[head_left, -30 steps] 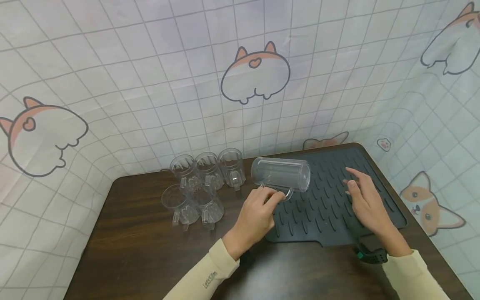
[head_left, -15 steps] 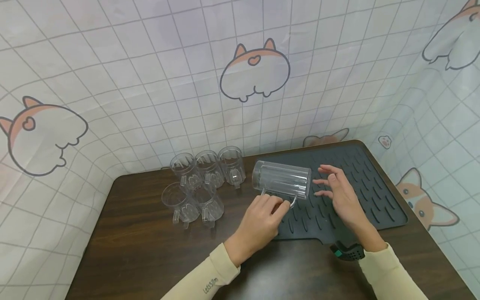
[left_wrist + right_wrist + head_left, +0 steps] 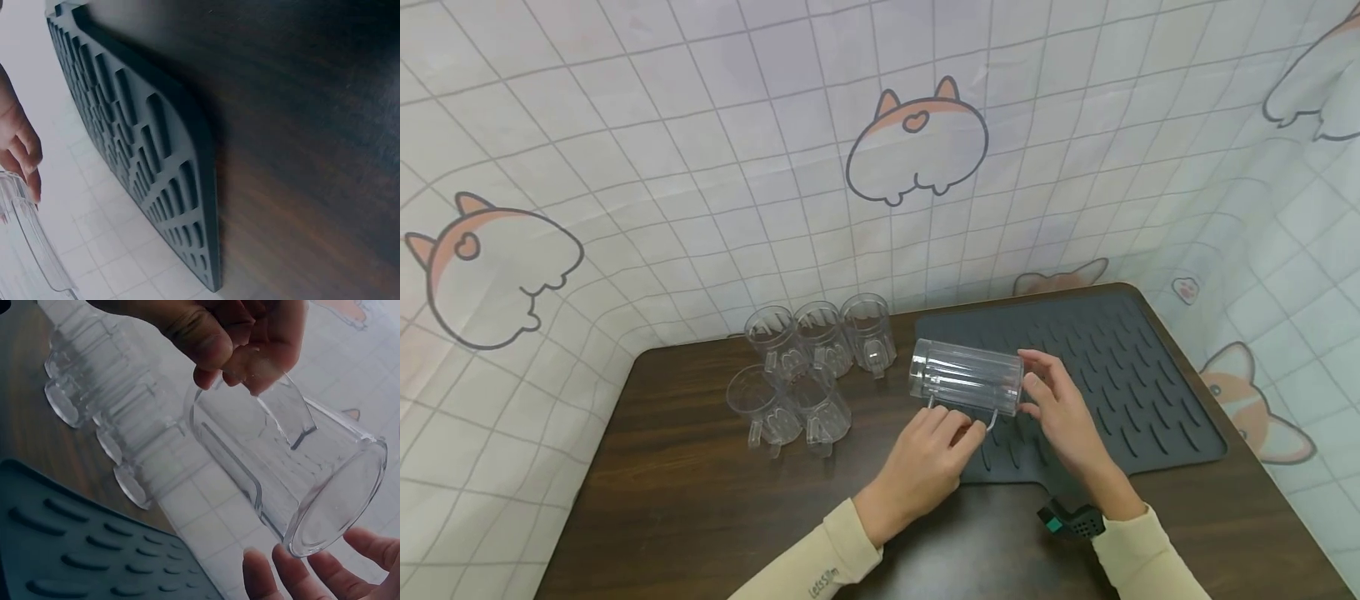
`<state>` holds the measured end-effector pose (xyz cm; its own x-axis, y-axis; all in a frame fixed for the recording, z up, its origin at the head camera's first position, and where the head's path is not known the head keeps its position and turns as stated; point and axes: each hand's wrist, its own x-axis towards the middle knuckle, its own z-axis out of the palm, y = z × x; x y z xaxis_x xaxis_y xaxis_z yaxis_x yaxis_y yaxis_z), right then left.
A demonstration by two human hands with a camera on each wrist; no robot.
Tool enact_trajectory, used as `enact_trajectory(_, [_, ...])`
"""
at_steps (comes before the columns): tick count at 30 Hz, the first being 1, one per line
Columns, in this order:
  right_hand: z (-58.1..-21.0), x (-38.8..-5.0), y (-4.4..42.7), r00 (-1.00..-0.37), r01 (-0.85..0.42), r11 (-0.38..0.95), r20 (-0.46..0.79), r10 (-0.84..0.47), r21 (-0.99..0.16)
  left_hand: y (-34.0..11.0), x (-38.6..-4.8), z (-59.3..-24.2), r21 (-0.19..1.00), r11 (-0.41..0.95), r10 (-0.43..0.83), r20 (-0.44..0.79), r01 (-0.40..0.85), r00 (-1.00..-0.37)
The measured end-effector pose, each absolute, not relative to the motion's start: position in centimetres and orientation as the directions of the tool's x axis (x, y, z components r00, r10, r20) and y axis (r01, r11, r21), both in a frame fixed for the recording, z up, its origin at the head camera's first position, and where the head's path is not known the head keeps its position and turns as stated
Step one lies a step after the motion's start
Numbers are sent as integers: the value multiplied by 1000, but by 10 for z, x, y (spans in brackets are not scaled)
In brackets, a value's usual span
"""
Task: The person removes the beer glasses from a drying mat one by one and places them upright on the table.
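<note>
A clear mug (image 3: 966, 379) lies on its side in the air over the left part of the dark drying mat (image 3: 1120, 367). My left hand (image 3: 917, 462) grips its handle from the near side, fingers curled round it, as the right wrist view also shows. My right hand (image 3: 1063, 417) is at the mug's right end, with spread, slightly bent fingers (image 3: 337, 575) right by that end's edge; whether they touch it is hard to tell. In the left wrist view part of the mug (image 3: 31, 250) shows at the lower left, below the right hand (image 3: 19, 140).
Several clear mugs (image 3: 820, 417) stand upright close together at the back left of the brown wooden table (image 3: 700, 517). A white gridded cloth (image 3: 737, 167) with cartoon dogs hangs behind the table and along its right side.
My right hand has moved left from over the mat to the mug's right end. The mug has come slightly lower and tilted a little, still in my left hand.
</note>
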<state>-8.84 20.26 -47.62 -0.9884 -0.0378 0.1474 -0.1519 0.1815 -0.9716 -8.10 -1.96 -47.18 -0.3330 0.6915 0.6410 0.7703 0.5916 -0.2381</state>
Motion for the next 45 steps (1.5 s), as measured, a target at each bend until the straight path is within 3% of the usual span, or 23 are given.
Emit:
enact_trajectory(14, [-496, -90, 203, -983, -173, 112, 164, -85, -978, -19, -76, -483, -250, 594, 698, 634, 765, -334])
enact_trajectory(30, [-490, -92, 200, -971, -233, 70, 228, -68, -970, -21, -69, -479, -285, 614, 689, 648, 736, -325])
enact_trajectory(40, [-475, -93, 197, -963, -270, 56, 270, -13, -961, -32, -75, -463, -126, 574, 560, 781, 809, -275])
enact_trajectory(45, [-465, -96, 199, -952, -306, -4, 306, 14, -952, -40, -78, -459, 126, 532, 366, 858, 837, -362])
